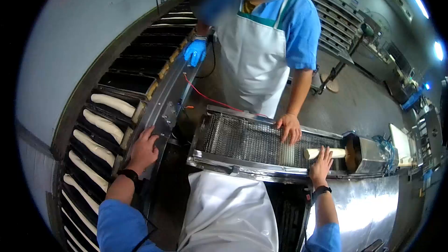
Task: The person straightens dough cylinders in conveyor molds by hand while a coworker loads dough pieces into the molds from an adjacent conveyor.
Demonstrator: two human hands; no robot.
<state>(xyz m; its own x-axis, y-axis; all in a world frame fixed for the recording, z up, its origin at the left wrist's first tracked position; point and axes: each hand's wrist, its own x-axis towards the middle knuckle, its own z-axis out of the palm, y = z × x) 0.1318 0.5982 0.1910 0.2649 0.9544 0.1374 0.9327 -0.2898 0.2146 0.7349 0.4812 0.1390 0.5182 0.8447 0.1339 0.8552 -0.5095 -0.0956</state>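
Note:
My right hand [322, 165] lies with fingers stretched over a pale dough log [312, 154], touching it without wrapping round it. The log rests on a metal mesh conveyor [233, 135], its right end at the mouth of a metal chute [368, 156]. On the left, my left hand [144, 151] rests on a steel rail [163, 107] with its fingers apart and nothing in them. Beside that rail runs a row of dark trough-shaped pans; the nearer ones hold long dough pieces [95, 147].
Across the conveyor stands a co-worker in a white apron [252, 56], one blue-gloved hand [196, 52] on the rail and a bare hand [290, 128] at the mesh. A red cord [205, 96] hangs between rail and conveyor. A steel table [359, 210] is at right.

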